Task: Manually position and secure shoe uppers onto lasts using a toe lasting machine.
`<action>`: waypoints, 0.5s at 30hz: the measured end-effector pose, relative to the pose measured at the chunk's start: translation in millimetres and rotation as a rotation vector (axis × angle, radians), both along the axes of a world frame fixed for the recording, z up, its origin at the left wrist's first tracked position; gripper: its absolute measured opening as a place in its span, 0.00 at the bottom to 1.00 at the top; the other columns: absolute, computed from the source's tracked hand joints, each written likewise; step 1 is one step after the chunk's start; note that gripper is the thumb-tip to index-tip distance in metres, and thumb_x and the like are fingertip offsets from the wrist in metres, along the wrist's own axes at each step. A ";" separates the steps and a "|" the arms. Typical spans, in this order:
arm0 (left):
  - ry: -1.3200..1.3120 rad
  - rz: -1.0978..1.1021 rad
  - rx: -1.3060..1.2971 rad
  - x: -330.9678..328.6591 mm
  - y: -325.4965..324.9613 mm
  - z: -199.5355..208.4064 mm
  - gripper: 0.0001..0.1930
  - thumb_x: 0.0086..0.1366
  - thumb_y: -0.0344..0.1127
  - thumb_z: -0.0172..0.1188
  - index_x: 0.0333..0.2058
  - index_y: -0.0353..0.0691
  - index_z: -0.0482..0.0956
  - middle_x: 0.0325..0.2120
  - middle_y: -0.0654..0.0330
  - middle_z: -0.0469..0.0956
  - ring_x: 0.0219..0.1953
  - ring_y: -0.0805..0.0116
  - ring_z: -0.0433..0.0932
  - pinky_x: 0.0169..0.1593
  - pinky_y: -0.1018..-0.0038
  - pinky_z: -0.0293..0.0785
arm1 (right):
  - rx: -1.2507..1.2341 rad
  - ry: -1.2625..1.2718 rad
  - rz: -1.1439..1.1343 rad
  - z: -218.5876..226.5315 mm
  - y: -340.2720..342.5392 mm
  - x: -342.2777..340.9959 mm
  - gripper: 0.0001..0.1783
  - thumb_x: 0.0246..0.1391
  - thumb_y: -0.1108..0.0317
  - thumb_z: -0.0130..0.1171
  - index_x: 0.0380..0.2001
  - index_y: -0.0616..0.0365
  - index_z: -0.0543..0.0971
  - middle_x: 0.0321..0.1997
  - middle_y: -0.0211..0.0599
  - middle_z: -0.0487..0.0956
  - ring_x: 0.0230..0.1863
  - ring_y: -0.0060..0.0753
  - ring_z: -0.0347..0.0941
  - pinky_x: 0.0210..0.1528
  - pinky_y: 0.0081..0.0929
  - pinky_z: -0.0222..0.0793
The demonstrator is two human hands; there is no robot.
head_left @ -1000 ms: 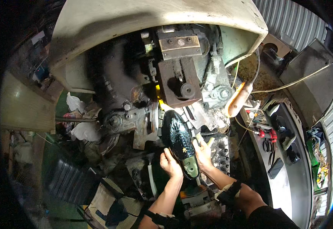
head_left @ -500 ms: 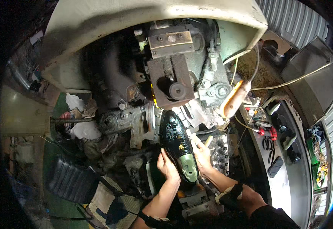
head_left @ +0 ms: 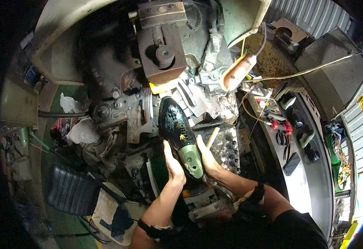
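Note:
A black, glossy shoe on a green last [head_left: 176, 120] points its rounded toe away from me, close under the machine head [head_left: 162, 52]. The bare green heel part of the last, with a dark hole in it, faces me. My left hand [head_left: 174, 165] lies along the shoe's left side with its fingers nearly straight. Against the right side rests my right hand [head_left: 207, 158], so the shoe is held between both palms. The fingers on the far sides are partly hidden.
A hanging lamp [head_left: 239, 72] lights the machine from the right. On the bench [head_left: 300, 195] at right lie a red power tool [head_left: 282, 126], cutting tools and a dark phone-like slab [head_left: 290, 164]. A black padded chair [head_left: 71, 191] stands at left. White cloths or bags [head_left: 83, 132] lie behind it.
The whole view has shifted, so machine and bench appear further up and left. Both hands still hold the shoe, their fingers now straighter along its sides.

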State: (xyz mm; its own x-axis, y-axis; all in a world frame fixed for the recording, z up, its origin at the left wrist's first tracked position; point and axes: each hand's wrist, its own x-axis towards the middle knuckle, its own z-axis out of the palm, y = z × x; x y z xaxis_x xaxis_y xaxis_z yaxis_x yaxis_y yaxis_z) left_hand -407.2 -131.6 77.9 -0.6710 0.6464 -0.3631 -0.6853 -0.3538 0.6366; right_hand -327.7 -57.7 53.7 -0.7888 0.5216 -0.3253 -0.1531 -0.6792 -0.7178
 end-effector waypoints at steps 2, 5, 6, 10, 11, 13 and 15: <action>0.009 0.004 0.022 2.9 3.9 3.9 0.30 0.74 0.58 0.41 0.59 0.40 0.71 0.55 0.61 0.75 0.55 0.64 0.74 0.62 0.69 0.66 | 0.027 0.005 -0.011 -6.7 -1.6 0.7 0.30 0.72 0.47 0.35 0.61 0.59 0.69 0.56 0.35 0.76 0.54 0.25 0.72 0.59 0.25 0.67; 0.104 0.069 -0.006 -1.0 0.1 -19.2 0.30 0.72 0.58 0.46 0.56 0.35 0.73 0.52 0.58 0.76 0.52 0.65 0.75 0.57 0.69 0.69 | 0.233 0.081 -0.137 -17.7 -6.3 -2.4 0.26 0.72 0.55 0.37 0.62 0.62 0.68 0.59 0.37 0.73 0.56 0.27 0.70 0.63 0.26 0.62; 0.114 0.111 -0.033 1.5 -1.1 -22.5 0.28 0.73 0.56 0.46 0.52 0.35 0.76 0.48 0.58 0.80 0.46 0.66 0.79 0.52 0.70 0.75 | 0.272 0.060 -0.128 -3.0 -8.4 2.0 0.25 0.73 0.57 0.36 0.61 0.63 0.68 0.58 0.38 0.74 0.56 0.28 0.70 0.63 0.27 0.62; 0.170 0.164 -0.040 0.6 -2.5 -32.1 0.26 0.73 0.55 0.47 0.48 0.35 0.78 0.44 0.58 0.80 0.43 0.67 0.80 0.49 0.70 0.76 | 0.441 0.025 -0.212 -22.3 -8.7 -4.8 0.23 0.71 0.52 0.40 0.52 0.58 0.75 0.45 0.31 0.79 0.43 0.22 0.75 0.49 0.23 0.72; 0.215 0.148 -0.038 -3.7 -1.2 -34.9 0.26 0.73 0.55 0.47 0.48 0.35 0.78 0.44 0.58 0.80 0.43 0.68 0.79 0.49 0.70 0.76 | 0.526 0.031 -0.197 -23.3 -4.5 -4.2 0.24 0.71 0.52 0.40 0.52 0.59 0.75 0.45 0.32 0.79 0.43 0.22 0.75 0.49 0.23 0.72; 0.203 0.152 -0.020 -5.3 -2.0 -36.7 0.25 0.73 0.53 0.48 0.50 0.34 0.77 0.46 0.58 0.79 0.45 0.68 0.78 0.50 0.70 0.74 | 0.458 0.042 -0.195 -28.4 -5.4 -6.6 0.24 0.71 0.52 0.39 0.52 0.59 0.75 0.46 0.32 0.79 0.44 0.22 0.75 0.50 0.23 0.72; 0.167 0.160 -0.029 -3.4 -3.0 -33.6 0.25 0.74 0.51 0.48 0.53 0.33 0.75 0.50 0.58 0.78 0.48 0.67 0.76 0.53 0.70 0.72 | 0.279 0.090 -0.146 -26.4 -6.0 -3.0 0.23 0.72 0.60 0.39 0.58 0.65 0.71 0.58 0.37 0.75 0.58 0.27 0.69 0.64 0.26 0.61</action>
State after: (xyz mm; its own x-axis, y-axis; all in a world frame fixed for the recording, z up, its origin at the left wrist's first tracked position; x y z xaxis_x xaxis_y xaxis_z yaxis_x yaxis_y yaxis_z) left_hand -410.6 -134.6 44.3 -0.8164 0.5180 -0.2552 -0.5062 -0.4295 0.7478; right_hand -330.7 -63.7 27.3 -0.7179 0.6908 -0.0864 -0.3056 -0.4242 -0.8524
